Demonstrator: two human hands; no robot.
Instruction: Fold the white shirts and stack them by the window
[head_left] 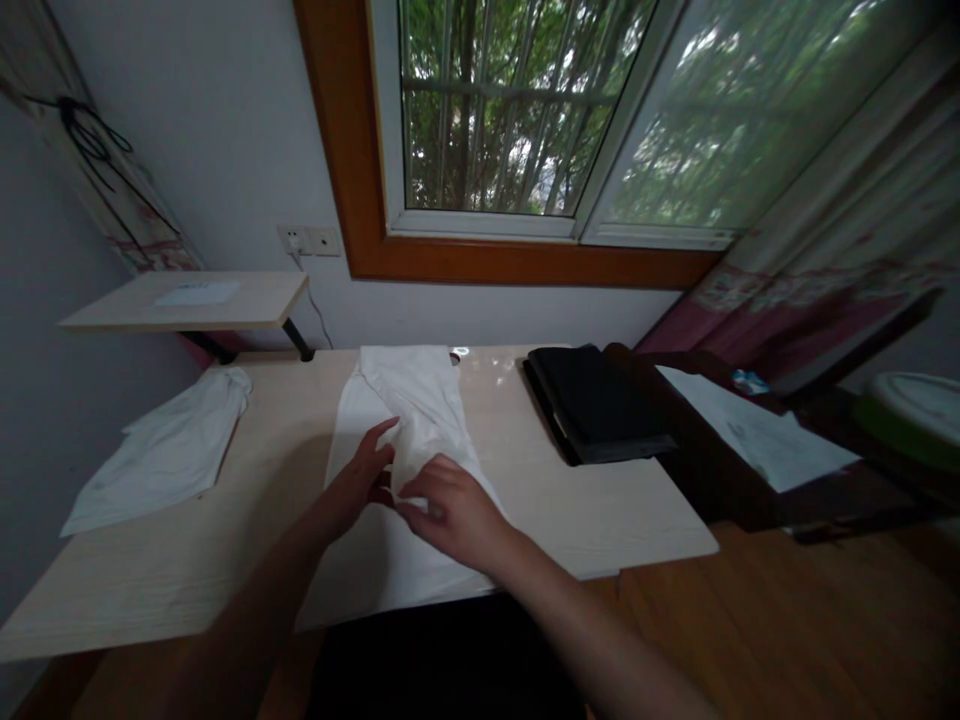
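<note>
A white cloth garment (382, 560) lies lengthwise on the table in front of me, reaching from the back edge to the front edge. Its upper layer is bunched into a raised fold in the middle. My right hand (454, 508) pinches this fold between thumb and fingers. On the fold's other side is my left hand (361, 482), its fingers apart and curved beside the cloth. Whether its lower fingertips touch the fabric is hard to see. To the left lies another white cloth piece (169, 450), folded and apart from both hands.
The pale wooden table (577, 515) carries a raised shelf (262, 300) with a paper (199, 293) at back left. A black folder-like item (600, 400) lies on the right. Past it, a paper sheet (750, 425) rests on dark furniture. A window (510, 120) is behind.
</note>
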